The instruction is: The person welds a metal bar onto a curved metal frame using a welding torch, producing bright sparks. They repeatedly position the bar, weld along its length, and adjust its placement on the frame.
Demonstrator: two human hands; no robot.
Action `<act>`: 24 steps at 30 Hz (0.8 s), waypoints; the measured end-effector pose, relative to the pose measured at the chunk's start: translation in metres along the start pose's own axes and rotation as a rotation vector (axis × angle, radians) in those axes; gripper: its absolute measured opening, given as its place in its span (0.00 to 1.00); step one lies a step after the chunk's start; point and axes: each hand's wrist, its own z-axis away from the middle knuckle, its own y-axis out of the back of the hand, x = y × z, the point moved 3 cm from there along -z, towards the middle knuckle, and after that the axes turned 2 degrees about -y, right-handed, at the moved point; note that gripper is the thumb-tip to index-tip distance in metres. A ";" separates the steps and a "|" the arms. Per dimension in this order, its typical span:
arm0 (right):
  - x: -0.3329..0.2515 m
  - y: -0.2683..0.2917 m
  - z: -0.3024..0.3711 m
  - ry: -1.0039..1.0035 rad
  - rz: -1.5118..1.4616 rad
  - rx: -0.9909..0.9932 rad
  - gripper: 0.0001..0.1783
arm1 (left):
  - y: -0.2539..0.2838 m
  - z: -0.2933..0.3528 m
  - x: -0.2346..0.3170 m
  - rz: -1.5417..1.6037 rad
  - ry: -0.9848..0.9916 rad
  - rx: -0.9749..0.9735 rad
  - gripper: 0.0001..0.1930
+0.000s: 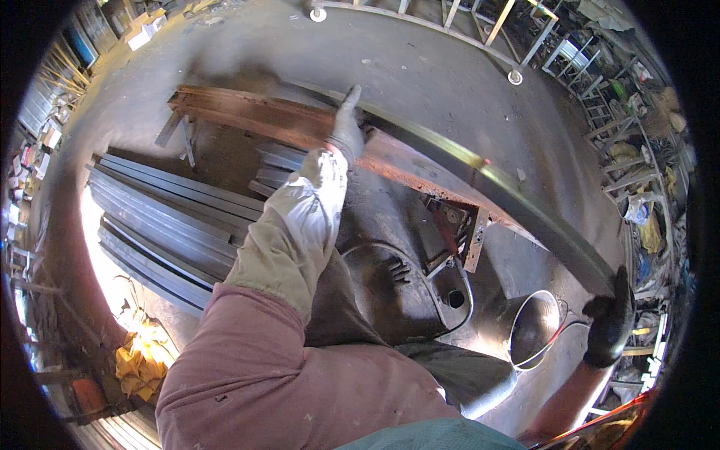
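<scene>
A long steel bar (521,195), dark with a shiny greenish stripe, slants from the far middle down to the right. Beneath and beside it runs a rusty steel beam (259,116) on legs. My left hand (346,126), in a grey glove, is closed over the bar where it passes the beam, one digit pointing away from me. My right hand (609,326), in a dark glove, grips the near right end of the bar; its fingers are partly in shadow. A small reddish spot shows on the bar midway between my hands.
Grey metal profiles (169,217) lie stacked at the left. A metal bucket (534,330) and a tool with a red handle (444,229) sit below the beam. Far off stands a wheeled frame (450,26). Cluttered racks (637,187) line the right; yellow sheeting (142,356) lies near left.
</scene>
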 end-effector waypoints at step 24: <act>0.113 -0.280 -0.266 0.116 0.133 -0.662 0.35 | 0.539 0.435 -0.003 -1.197 0.556 0.716 0.40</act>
